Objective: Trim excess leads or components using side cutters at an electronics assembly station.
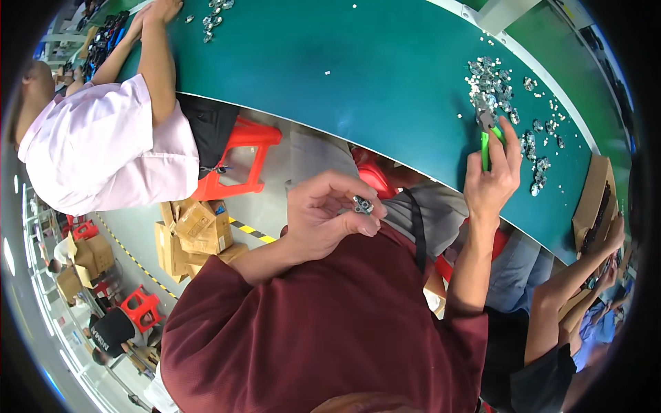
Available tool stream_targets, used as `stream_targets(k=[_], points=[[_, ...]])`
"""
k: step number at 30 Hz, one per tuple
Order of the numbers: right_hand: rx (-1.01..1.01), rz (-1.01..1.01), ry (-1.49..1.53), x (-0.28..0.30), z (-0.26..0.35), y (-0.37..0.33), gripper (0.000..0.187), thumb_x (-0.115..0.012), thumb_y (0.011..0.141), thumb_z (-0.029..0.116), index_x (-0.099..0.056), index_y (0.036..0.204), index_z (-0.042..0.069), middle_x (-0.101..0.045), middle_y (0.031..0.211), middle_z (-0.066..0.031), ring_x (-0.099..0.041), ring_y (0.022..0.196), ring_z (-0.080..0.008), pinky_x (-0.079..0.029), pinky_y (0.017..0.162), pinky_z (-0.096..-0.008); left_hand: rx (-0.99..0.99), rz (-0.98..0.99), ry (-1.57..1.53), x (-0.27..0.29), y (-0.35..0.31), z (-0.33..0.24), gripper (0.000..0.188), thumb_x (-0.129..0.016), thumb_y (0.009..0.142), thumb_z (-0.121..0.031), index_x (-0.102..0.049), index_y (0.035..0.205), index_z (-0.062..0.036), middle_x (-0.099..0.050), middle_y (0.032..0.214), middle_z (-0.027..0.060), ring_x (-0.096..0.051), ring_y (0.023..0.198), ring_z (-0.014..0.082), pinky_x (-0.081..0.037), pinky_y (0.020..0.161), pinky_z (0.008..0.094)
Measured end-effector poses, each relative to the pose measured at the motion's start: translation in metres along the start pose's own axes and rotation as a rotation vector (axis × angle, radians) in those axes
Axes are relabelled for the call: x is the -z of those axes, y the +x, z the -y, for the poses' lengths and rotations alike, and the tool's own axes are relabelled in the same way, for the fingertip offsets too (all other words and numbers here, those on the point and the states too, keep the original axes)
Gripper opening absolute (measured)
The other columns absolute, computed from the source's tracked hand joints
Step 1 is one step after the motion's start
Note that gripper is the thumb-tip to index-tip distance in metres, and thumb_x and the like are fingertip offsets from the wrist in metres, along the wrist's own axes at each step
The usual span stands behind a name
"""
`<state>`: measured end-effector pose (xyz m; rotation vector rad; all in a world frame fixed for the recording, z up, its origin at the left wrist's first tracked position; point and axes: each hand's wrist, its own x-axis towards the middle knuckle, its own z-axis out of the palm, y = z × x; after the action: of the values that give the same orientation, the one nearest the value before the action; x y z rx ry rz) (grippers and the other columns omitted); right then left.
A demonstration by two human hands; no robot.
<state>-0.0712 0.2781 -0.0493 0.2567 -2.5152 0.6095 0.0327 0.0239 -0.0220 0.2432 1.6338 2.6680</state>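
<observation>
Around me the light was bright and even, white lamps glowing at far left; the green tabletop bowed toward the blackened rim, where details softened.

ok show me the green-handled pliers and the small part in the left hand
Green-handled pliers [485,151]: head view, on a green handle.
Small part [362,205]: head view, on its exposed face.

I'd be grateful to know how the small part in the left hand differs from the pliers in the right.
The small part is compact; the pliers, longer. The small part is dark and silvery; the pliers have green handles. The left hand holds the small part away from the table; the right hand, the pliers over it. Both show dark grey.
</observation>
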Motion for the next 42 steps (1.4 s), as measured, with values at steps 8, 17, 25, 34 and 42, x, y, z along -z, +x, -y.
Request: stream_targets(k=[8, 17, 25, 34, 42], points=[[0.048, 0.015, -0.017, 0.0, 0.0, 0.001, 0.041, -0.062, 0.068, -0.006, -0.073, 0.107, 0.002, -0.063, 0.129, -0.0137, -0.061, 0.11, -0.0348, -0.049, 0.095, -0.0426, 0.021, 0.035, -0.202, 0.002, 0.004, 0.003, 0.031, -0.072, 0.091, -0.003, -0.055, 0.114, 0.0099, -0.069, 0.096, 0.0239, -0.072, 0.079, 0.0241, -0.062, 0.069, 0.0323], [0.07, 0.055, -0.039, 0.0, 0.004, 0.004, 0.038, -0.061, 0.067, -0.007, -0.072, 0.103, 0.0, -0.063, 0.126, -0.0137, -0.06, 0.107, -0.0359, -0.049, 0.093, -0.0439, 0.125, 0.049, -0.277, 0.006, 0.013, 0.0, 0.038, -0.065, 0.097, -0.024, -0.052, 0.119, 0.0048, -0.068, 0.096, 0.0261, -0.072, 0.077, 0.0275, -0.063, 0.064, 0.0355], [0.049, 0.07, -0.045, 0.004, 0.004, 0.004, 0.04, -0.06, 0.066, -0.008, -0.072, 0.104, -0.001, -0.064, 0.125, -0.0143, -0.06, 0.108, -0.0368, -0.048, 0.095, -0.0446, 0.292, 0.136, -0.469, 0.006, 0.027, -0.008, 0.049, -0.052, 0.1, -0.045, -0.046, 0.118, 0.0, -0.069, 0.092, 0.0245, -0.071, 0.069, 0.0312, -0.06, 0.055, 0.0378], [-0.084, -0.028, 0.338, 0.018, 0.013, 0.004, 0.029, -0.058, 0.073, -0.007, -0.07, 0.1, -0.008, -0.063, 0.127, -0.0201, -0.069, 0.099, -0.0298, -0.056, 0.081, -0.0371, 0.092, 0.099, -0.303, -0.001, 0.032, 0.003, 0.036, -0.064, 0.098, -0.025, -0.052, 0.121, 0.0006, -0.068, 0.101, 0.0223, -0.071, 0.076, 0.0226, -0.06, 0.062, 0.0324], [-0.251, 0.379, 1.22, 0.062, 0.072, -0.018, 0.026, -0.066, 0.075, -0.008, -0.073, 0.1, -0.007, -0.061, 0.125, -0.0242, -0.065, 0.107, -0.0263, -0.052, 0.093, -0.0372, -0.067, 0.075, -0.167, -0.009, 0.039, 0.007, 0.03, -0.073, 0.089, -0.001, -0.06, 0.116, 0.0011, -0.069, 0.106, 0.0171, -0.069, 0.086, 0.0165, -0.055, 0.065, 0.0262]])
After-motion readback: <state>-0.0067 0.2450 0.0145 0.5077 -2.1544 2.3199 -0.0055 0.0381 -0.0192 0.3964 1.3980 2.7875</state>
